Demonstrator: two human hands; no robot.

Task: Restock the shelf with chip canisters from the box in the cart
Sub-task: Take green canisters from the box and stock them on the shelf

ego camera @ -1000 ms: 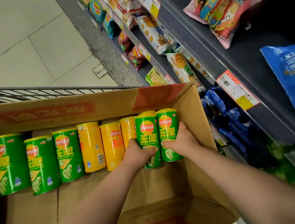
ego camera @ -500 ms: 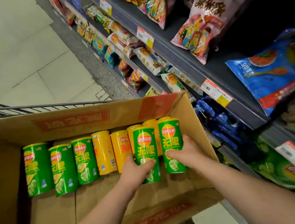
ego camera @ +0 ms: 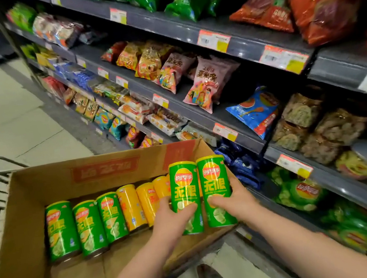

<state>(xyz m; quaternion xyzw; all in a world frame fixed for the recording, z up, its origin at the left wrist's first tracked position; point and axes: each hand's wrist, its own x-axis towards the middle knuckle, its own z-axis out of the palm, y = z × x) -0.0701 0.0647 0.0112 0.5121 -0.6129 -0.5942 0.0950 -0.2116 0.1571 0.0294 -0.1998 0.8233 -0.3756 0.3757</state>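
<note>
Five green canisters (ego camera: 60,230) — two held — three yellow canisters (ego camera: 129,207), perhaps more hidden — one box (ego camera: 33,185).

You hold two green cylindrical chip canisters (ego camera: 185,196) (ego camera: 215,190), each marked "Lay's" and "无限". The yellow-and-white shelf price tags (ego camera: 213,40) are unreadable.

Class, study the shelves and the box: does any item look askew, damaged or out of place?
Nothing looks damaged or spilled. The blue snack bag lies tilted on its shelf, and the pink snack bag leans forward. In the cardboard box, the canisters lie in a tidy row.
</note>
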